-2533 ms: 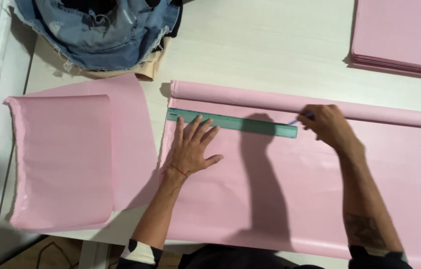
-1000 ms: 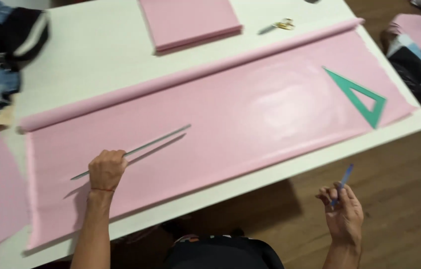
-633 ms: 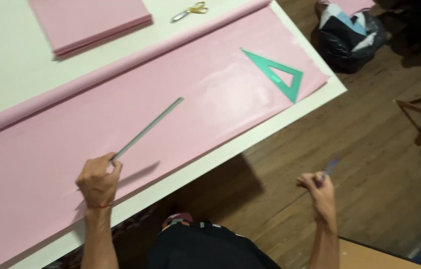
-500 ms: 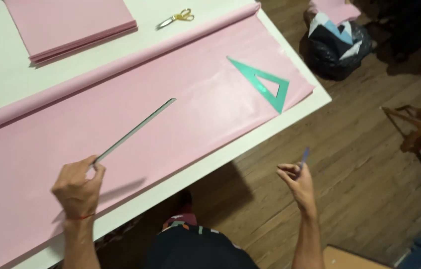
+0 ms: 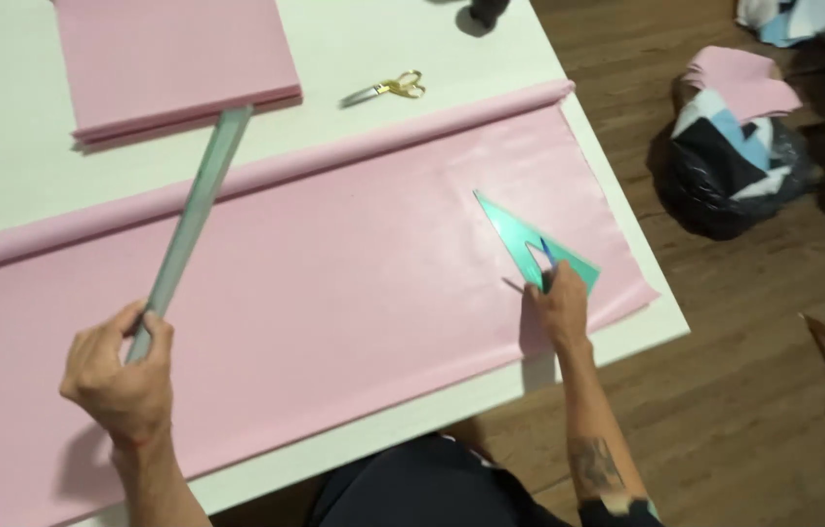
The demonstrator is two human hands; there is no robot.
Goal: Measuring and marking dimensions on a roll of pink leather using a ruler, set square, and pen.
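So the green set square (image 5: 530, 249) sits on the pink paper sheet (image 5: 334, 293) near its right end, and the right hand (image 5: 557, 307) lands on its lower corner, a blue pen tucked in its fingers. The left hand (image 5: 120, 376) is wrapped around one end of the long ruler (image 5: 193, 220), lifted over the sheet. I'd press the square flat before sliding it. Scissors (image 5: 388, 88) lie just beyond the sheet's rolled edge.

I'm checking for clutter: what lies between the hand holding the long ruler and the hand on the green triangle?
In the head view, only bare pink sheet lies between the left hand and the right hand.
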